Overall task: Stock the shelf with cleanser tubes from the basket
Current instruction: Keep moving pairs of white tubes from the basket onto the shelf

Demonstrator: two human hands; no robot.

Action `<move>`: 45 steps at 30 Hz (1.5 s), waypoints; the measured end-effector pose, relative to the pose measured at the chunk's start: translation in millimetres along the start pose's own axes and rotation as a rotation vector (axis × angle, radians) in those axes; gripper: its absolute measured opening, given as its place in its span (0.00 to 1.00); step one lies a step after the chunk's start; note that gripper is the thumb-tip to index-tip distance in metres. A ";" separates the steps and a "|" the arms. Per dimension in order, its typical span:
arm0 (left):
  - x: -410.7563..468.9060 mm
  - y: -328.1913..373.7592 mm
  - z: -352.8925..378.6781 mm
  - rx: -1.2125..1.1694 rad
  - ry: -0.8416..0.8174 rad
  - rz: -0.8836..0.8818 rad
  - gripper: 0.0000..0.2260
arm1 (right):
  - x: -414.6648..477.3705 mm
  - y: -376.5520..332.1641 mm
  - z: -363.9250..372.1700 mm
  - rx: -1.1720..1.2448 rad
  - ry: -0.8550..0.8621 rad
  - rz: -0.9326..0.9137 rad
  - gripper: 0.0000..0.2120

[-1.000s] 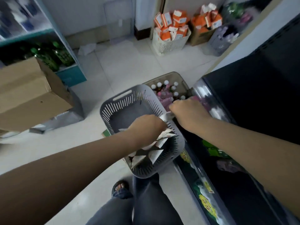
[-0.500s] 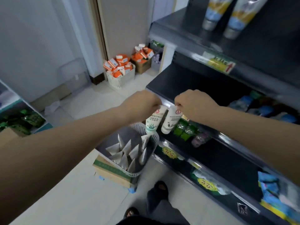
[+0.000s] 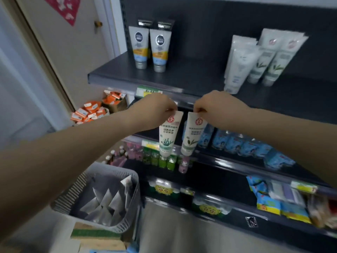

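My left hand pinches the crimped top of a white cleanser tube with a teal plant print, cap hanging down. My right hand holds a second white cleanser tube with a green leaf print the same way. Both tubes hang side by side just below the front edge of the dark upper shelf. The grey slotted basket sits low at the left with several more tubes standing in it.
On the upper shelf stand two grey-and-yellow tubes at the left and several white tubes at the right, with bare shelf between them. Lower shelves hold blue packets and small bottles. Orange boxes fill baskets on the floor.
Both hands have risen from the basket, each with a tube, up to the edge of the upper shelf. The view has tilted up from the floor to the shelves.
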State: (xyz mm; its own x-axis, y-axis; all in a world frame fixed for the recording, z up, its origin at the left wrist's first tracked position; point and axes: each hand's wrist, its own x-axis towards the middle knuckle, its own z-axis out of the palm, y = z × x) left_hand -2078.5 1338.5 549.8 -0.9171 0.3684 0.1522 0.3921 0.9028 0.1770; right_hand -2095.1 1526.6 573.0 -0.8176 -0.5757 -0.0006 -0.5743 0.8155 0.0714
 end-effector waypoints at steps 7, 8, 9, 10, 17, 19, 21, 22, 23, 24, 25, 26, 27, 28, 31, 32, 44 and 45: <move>63.9 78.4 -25.3 0.002 0.063 0.077 0.10 | -46.5 86.2 -44.5 0.055 0.089 0.069 0.10; 72.5 89.8 -29.6 0.000 0.068 0.083 0.10 | -53.0 98.5 -51.2 0.063 0.102 0.074 0.09; 81.3 100.2 -33.8 0.004 0.081 0.091 0.10 | -58.2 110.8 -57.2 0.065 0.114 0.076 0.09; 89.9 110.4 -38.2 0.012 0.102 0.106 0.10 | -63.1 122.5 -63.3 0.065 0.126 0.079 0.10; 143.3 169.5 -62.1 0.014 0.208 0.175 0.10 | -88.4 192.6 -93.1 0.074 0.176 0.138 0.09; 157.3 180.3 -67.1 0.016 0.234 0.180 0.09 | -90.2 210.1 -99.3 0.067 0.190 0.150 0.10; 172.1 187.1 -70.8 0.014 0.244 0.182 0.09 | -89.1 225.7 -105.1 0.060 0.210 0.159 0.10; 179.5 189.5 -72.4 0.013 0.242 0.181 0.09 | -87.7 232.3 -107.3 0.054 0.217 0.162 0.10; 187.0 191.1 -74.3 0.008 0.236 0.177 0.09 | -85.8 238.7 -109.4 0.048 0.223 0.166 0.10; 194.7 192.1 -76.1 0.002 0.229 0.174 0.09 | -83.3 244.5 -111.0 0.044 0.226 0.171 0.10; 202.1 192.7 -77.5 -0.004 0.225 0.175 0.10 | -80.4 249.8 -112.3 0.044 0.228 0.178 0.09; 209.6 192.5 -79.0 -0.007 0.224 0.181 0.10 | -77.0 255.0 -113.5 0.046 0.231 0.185 0.09; 217.2 191.8 -80.0 -0.010 0.225 0.189 0.10 | -73.2 259.7 -114.4 0.048 0.237 0.193 0.09; 225.4 190.3 -80.6 -0.014 0.225 0.197 0.10 | -69.4 264.3 -115.0 0.045 0.243 0.200 0.09; 249.2 185.6 -78.8 -0.022 0.214 0.197 0.10 | -56.9 276.3 -114.4 0.034 0.249 0.228 0.09; 256.6 183.8 -77.4 -0.023 0.211 0.200 0.10 | -52.2 280.1 -113.4 0.033 0.244 0.239 0.09; 320.3 158.0 -56.6 -0.020 0.139 0.201 0.11 | 4.7 310.0 -99.6 0.018 0.193 0.334 0.10; 323.9 156.5 -54.7 -0.020 0.135 0.200 0.11 | 8.2 311.5 -98.5 0.013 0.194 0.336 0.10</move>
State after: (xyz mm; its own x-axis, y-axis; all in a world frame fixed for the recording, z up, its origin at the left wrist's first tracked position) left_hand -2310.2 1587.0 680.0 -0.8038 0.5050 0.3145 0.5672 0.8099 0.1491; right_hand -2276.7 1770.1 693.5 -0.9381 -0.2760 0.2094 -0.2774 0.9605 0.0232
